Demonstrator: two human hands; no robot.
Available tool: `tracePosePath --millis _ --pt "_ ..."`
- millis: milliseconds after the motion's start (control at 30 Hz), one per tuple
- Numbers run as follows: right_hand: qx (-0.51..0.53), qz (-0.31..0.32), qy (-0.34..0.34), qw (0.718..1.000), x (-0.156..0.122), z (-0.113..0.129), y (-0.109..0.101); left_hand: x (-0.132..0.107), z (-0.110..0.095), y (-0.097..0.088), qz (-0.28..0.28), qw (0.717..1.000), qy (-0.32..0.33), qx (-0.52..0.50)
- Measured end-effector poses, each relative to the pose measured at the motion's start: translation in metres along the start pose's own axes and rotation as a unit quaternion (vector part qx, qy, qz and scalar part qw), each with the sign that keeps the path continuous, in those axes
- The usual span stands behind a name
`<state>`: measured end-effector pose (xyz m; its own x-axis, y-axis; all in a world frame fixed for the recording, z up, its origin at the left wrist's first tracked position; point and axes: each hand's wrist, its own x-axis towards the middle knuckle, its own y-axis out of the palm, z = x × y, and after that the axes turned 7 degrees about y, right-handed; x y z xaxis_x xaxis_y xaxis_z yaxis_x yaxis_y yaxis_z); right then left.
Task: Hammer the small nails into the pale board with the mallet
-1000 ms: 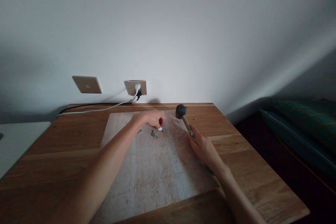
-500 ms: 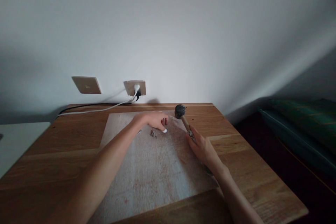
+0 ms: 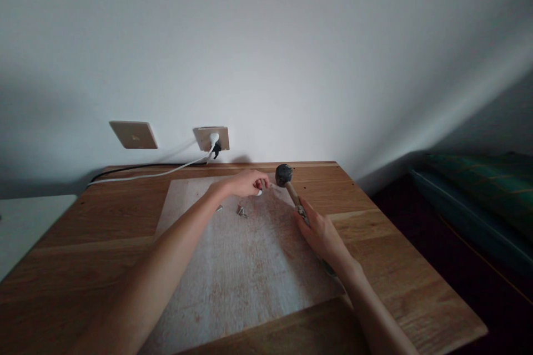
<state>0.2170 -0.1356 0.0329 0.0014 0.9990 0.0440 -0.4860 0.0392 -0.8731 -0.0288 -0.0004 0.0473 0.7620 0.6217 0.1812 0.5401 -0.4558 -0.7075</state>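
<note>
A rubber mallet (image 3: 293,193) with a dark round head and a wooden handle is held in my right hand (image 3: 316,230), fingers wrapped round the grip. Its head hovers by the far right part of a pale, worn board (image 3: 233,277). My left hand (image 3: 250,182) is over the board's far side, left of the mallet head. Its fingers are curled in with the thumb drawn against them; whatever they pinch is hidden. Something white shows at the thumb tip. Small metal pieces (image 3: 241,212) lie on the board just below this hand, with another metal piece (image 3: 219,208) to their left.
The board rests on a wooden table (image 3: 383,244) against a white wall. A white cable (image 3: 166,176) and a black cable run along the back left to a wall socket (image 3: 211,138). A blank wall plate (image 3: 134,135) is farther left. Dark green cushions (image 3: 478,199) are at right.
My left thumb has drawn up against the curled fingers, and that hand has shifted slightly up and away. The right hand and mallet have stayed nearly still.
</note>
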Motion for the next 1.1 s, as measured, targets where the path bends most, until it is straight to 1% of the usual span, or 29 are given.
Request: tracePosePath --millis 67,133,167,267,400,600,700,800,967,1100 --pt "0.001 0.005 0.002 1.000 0.000 0.000 -0.001 -0.002 0.009 -0.003 -0.060 0.998 -0.007 -0.005" --pt "0.000 0.005 0.001 1.000 0.000 0.001 -0.001 -0.003 0.017 -0.003 -0.098 0.995 -0.010 -0.007" --pt "0.000 0.002 -0.002 1.000 0.000 0.001 -0.001 -0.004 0.020 -0.002 -0.107 0.994 -0.010 -0.009" --pt "0.003 -0.001 -0.005 1.000 -0.001 0.001 -0.001 -0.005 0.024 0.001 -0.107 0.994 0.000 -0.025" --pt "0.004 -0.003 -0.003 1.000 -0.001 0.001 0.001 -0.005 0.023 0.005 -0.100 0.994 0.007 -0.039" --pt "0.001 -0.012 -0.002 1.000 -0.001 -0.001 0.002 -0.006 0.019 0.005 -0.095 0.995 0.015 -0.009" --pt "0.005 -0.003 0.000 1.000 -0.001 0.000 0.001 -0.008 0.019 0.007 -0.093 0.995 0.020 0.002" --pt "0.009 0.004 -0.001 1.000 -0.001 0.000 0.000 -0.011 0.022 0.012 -0.104 0.994 0.020 0.003" --pt "-0.006 -0.013 0.008 1.000 -0.001 -0.001 0.002 -0.016 0.028 0.021 -0.139 0.990 0.017 0.004" --pt "0.004 0.006 0.015 1.000 -0.001 0.000 -0.001 -0.015 0.027 0.025 -0.151 0.988 0.033 0.014"
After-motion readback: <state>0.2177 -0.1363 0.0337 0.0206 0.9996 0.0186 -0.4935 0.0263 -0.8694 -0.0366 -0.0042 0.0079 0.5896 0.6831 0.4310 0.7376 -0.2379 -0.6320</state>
